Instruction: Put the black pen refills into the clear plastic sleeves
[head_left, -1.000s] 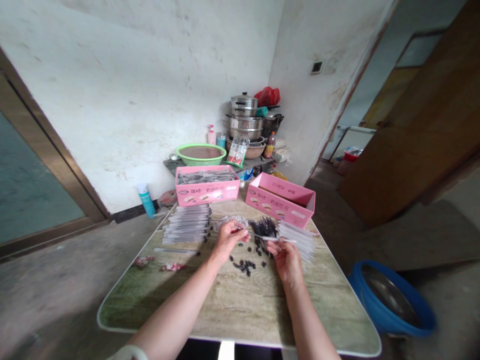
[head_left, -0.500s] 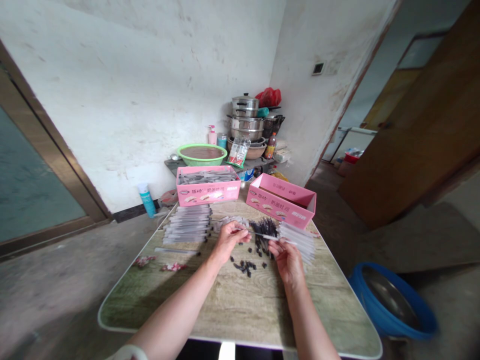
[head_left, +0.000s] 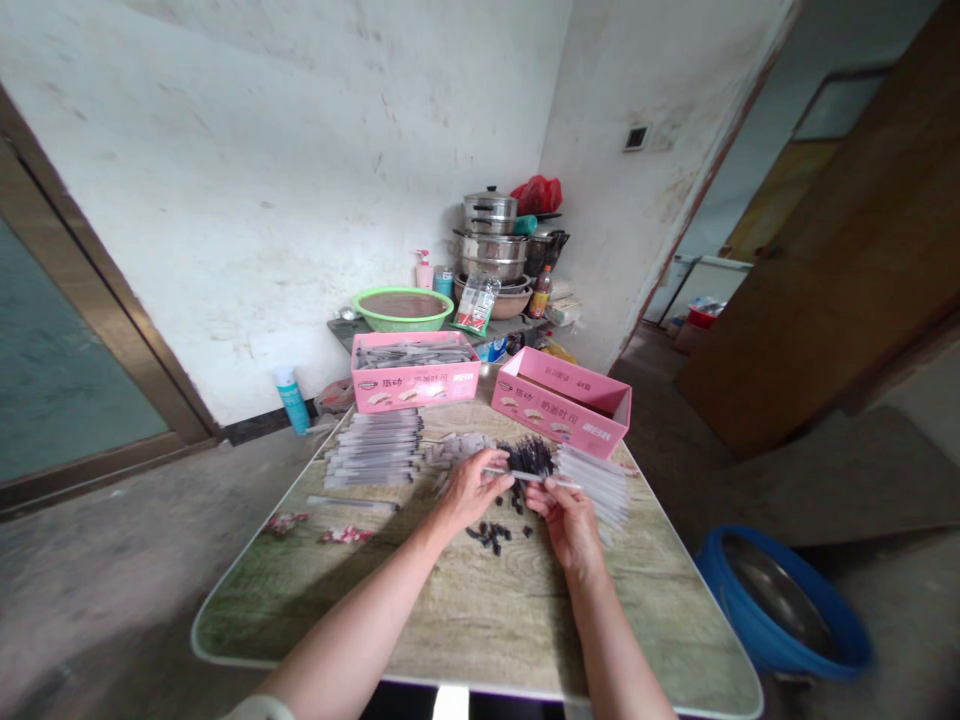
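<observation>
Between my hands is a slim translucent pen barrel [head_left: 526, 477], lying almost level above the table. My left hand [head_left: 474, 487] pinches its left end; how much of the refill is inside cannot be made out. Thumb and fingers of my right hand [head_left: 568, 515] are closed round the barrel's right part. Just behind the hands lies a heap of thin dark refills [head_left: 531, 454], with a fan of translucent barrels [head_left: 596, 485] to its right. Small black plugs [head_left: 492, 536] are scattered in front. A row of pens [head_left: 375, 450] and one separate pen [head_left: 352, 503] lie at left.
A pink box [head_left: 416, 388] filled with pens stands at the table's back left, another pink box [head_left: 559, 410] at the back right. Small pale pieces [head_left: 459, 447] lie behind my left hand. A blue tub [head_left: 787, 610] stands on the floor, right of the table [head_left: 465, 610].
My left hand has moved right, closer to my right hand. The dark refill that showed between them has gone into the barrel, which now spans the gap.
</observation>
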